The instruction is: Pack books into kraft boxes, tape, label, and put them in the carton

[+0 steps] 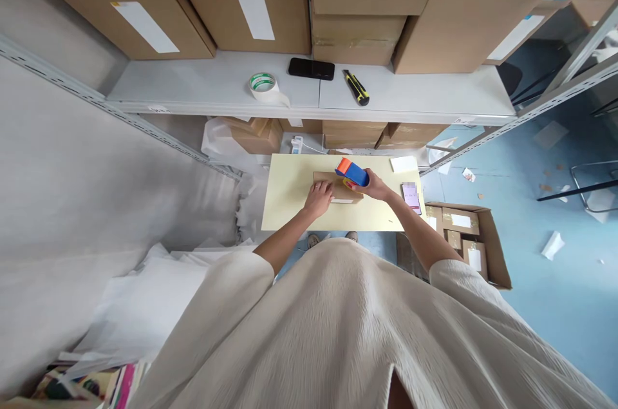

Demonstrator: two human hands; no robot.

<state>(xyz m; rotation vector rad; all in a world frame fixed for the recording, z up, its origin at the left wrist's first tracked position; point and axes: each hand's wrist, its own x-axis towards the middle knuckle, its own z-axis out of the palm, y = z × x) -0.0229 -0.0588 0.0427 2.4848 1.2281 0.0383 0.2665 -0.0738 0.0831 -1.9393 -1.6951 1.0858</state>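
Note:
On the pale yellow table (284, 203) lies a small brown cardboard box (321, 176) with a white label on its near side. My left hand (319, 196) is on the left part of the box, its fingers bent and pressed against the cardboard. In my right hand (374, 187) is a blue and orange tape dispenser (355, 172), tilted over the right half of the box. Its lower part and the hand hide some of the box top, and I cannot tell whether tape is touching the cardboard.
A phone (411, 198) and a white pad (403, 164) lie at the table's right. The shelf (193, 84) above carries a tape roll (264, 85), a black phone (311, 68), a utility knife (356, 87) and large cartons (261, 3). An open carton (497, 248) of small boxes stands right.

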